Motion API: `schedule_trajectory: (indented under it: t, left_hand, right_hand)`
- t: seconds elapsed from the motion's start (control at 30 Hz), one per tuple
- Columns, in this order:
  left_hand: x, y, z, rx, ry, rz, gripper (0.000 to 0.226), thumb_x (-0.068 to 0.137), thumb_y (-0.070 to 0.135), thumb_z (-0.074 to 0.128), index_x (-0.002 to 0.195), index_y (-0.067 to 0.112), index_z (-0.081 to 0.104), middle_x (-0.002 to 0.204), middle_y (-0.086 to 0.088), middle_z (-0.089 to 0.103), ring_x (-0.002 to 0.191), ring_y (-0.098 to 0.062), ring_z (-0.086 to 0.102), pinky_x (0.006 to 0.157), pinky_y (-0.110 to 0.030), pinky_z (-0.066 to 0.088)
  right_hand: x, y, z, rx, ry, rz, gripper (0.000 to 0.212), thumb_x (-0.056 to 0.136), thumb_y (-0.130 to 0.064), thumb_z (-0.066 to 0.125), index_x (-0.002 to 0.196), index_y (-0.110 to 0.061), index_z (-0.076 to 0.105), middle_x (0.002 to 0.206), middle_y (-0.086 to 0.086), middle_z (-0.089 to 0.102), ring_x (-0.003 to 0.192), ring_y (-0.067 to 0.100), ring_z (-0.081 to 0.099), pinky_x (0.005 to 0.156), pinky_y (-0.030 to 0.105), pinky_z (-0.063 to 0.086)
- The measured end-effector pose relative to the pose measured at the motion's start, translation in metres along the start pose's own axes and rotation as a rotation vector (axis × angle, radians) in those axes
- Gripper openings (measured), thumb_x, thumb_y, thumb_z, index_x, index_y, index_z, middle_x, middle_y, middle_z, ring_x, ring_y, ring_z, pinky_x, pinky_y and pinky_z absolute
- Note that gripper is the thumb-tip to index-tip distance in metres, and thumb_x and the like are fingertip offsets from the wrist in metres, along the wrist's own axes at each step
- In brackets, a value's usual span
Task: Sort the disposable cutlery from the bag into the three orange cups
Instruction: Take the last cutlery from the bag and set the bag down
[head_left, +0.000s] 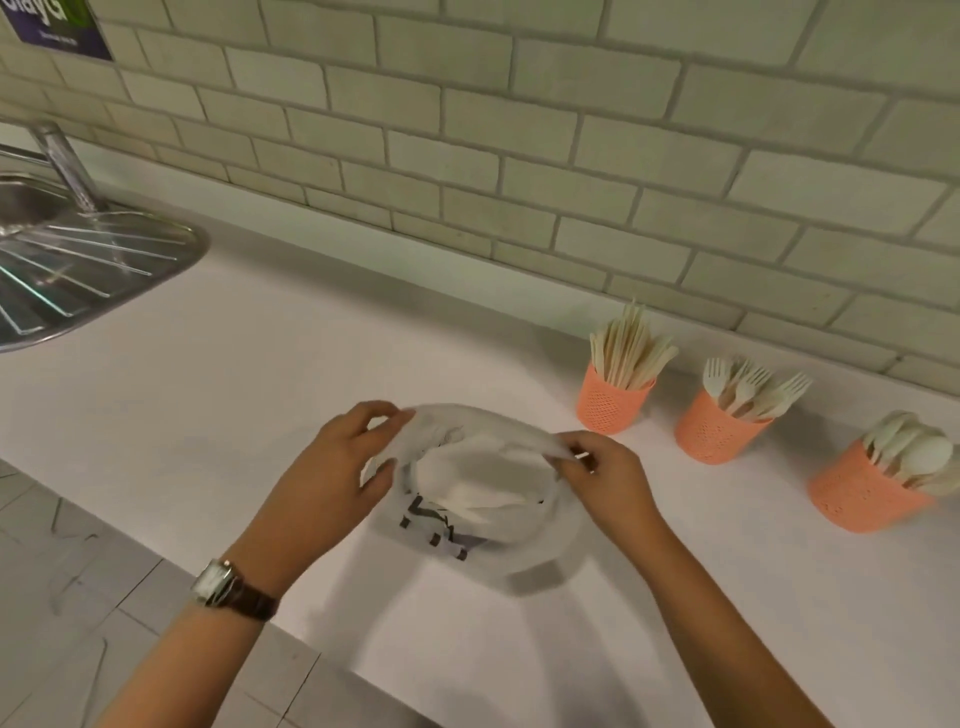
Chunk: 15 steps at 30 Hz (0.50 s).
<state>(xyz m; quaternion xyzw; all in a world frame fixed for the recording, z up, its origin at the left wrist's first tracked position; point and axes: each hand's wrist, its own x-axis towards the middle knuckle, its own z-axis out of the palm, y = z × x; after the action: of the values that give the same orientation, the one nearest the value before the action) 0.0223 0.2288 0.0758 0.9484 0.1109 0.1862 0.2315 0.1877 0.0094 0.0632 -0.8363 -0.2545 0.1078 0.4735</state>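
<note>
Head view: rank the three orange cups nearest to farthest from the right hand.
From the right hand, which is pinching the bag's rim:
1. Cup with knives, just beyond the hand, leftmost of the three.
2. Cup with forks, middle of the row, further right.
3. Cup with spoons, rightmost, near the frame edge.

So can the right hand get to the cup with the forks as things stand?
Probably yes. Bare counter lies between the right hand and the fork cup, nothing blocking. But it is pinching the bag rim, so it must let go first.
</note>
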Motion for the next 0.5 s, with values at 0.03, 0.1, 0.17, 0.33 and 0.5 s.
schedule_trajectory:
  t: [0.03, 0.1, 0.17, 0.33, 0.5]
  left_hand:
    - [0.007, 0.003, 0.001, -0.013, -0.015, -0.012, 0.058, 0.084, 0.022, 0.063, 0.137, 0.031, 0.041, 0.132, 0.012, 0.04, 0.105, -0.013, 0.051, 0.083, -0.026, 0.049]
    - [0.017, 0.009, 0.004, -0.017, -0.034, -0.03, 0.076, 0.078, 0.029, 0.07, 0.142, 0.035, 0.03, 0.138, 0.015, 0.032, 0.109, -0.008, 0.047, 0.084, -0.02, 0.042]
    - [0.021, 0.014, 0.01, -0.013, -0.067, -0.037, 0.089, 0.075, 0.026, 0.073, 0.145, 0.038, 0.02, 0.142, 0.017, 0.025, 0.108, -0.006, 0.045, 0.08, -0.016, 0.04]
    - [0.015, 0.017, 0.029, -0.108, -0.239, -0.069, 0.099, 0.075, 0.006, 0.064, 0.143, 0.045, 0.003, 0.143, 0.022, 0.011, 0.098, -0.007, 0.045, 0.062, -0.009, 0.04]
    - [0.006, 0.024, 0.034, -0.17, -0.284, -0.074, 0.1, 0.077, 0.004, 0.06, 0.142, 0.049, -0.001, 0.142, 0.025, 0.009, 0.105, -0.01, 0.045, 0.064, -0.017, 0.048]
  right_hand:
    - [0.003, -0.005, -0.005, 0.038, 0.009, 0.004, 0.009, 0.084, -0.016, 0.066, 0.09, -0.022, 0.07, 0.08, -0.014, 0.065, 0.068, -0.003, 0.058, 0.062, 0.005, 0.04]
    - [0.005, -0.009, -0.012, 0.093, 0.017, 0.03, 0.013, 0.083, -0.021, 0.069, 0.093, -0.028, 0.066, 0.08, -0.008, 0.064, 0.069, 0.007, 0.059, 0.059, 0.008, 0.042]
    - [0.004, -0.009, -0.017, 0.064, 0.008, 0.094, 0.024, 0.079, -0.029, 0.073, 0.1, -0.03, 0.061, 0.082, -0.006, 0.061, 0.071, 0.014, 0.058, 0.06, 0.013, 0.043]
    - [-0.023, -0.009, -0.013, -0.368, 0.241, -0.159, 0.036, 0.078, -0.03, 0.074, 0.108, -0.019, 0.058, 0.106, -0.003, 0.057, 0.1, 0.014, 0.049, 0.085, 0.03, 0.041]
    - [-0.046, -0.017, 0.037, -0.448, -0.307, -0.352, 0.016, 0.091, -0.016, 0.053, 0.101, -0.011, 0.065, 0.102, 0.004, 0.062, 0.098, 0.02, 0.056, 0.079, 0.025, 0.039]
